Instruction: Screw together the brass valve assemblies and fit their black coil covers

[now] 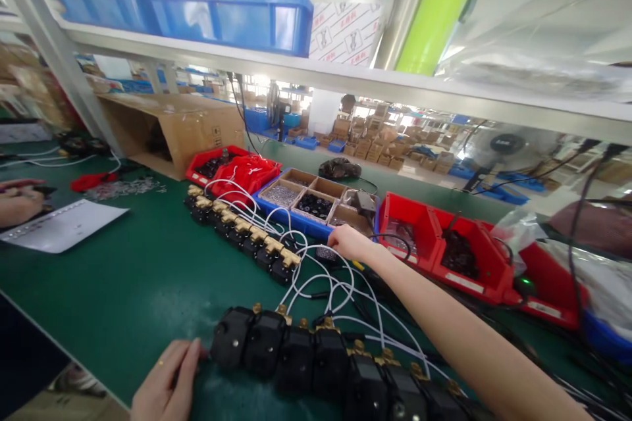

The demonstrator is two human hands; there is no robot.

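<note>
so the right hand (pixel 348 241) is stretched way out over the green counter (pixel 128 283), fingers curled down at the front edge of the blue divided tray (pixel 316 205) with its little compartments of small parts. can't tell if it's actually pinching anything yet, the fingertips are hidden. the left hand (pixel 165 385) lies flat and open on the counter, fingertips touching the end of the near row of black solenoid valves (pixel 316 362) with brass fittings. a second row of the same valves (pixel 241 231) sits further back, white tubes (pixel 320 276) looping between the two. looks to me like the parts-fetching step: grab a small piece from the tray, bring it back to the near row. next move wants a clean pinch without snagging those tubes.
</note>
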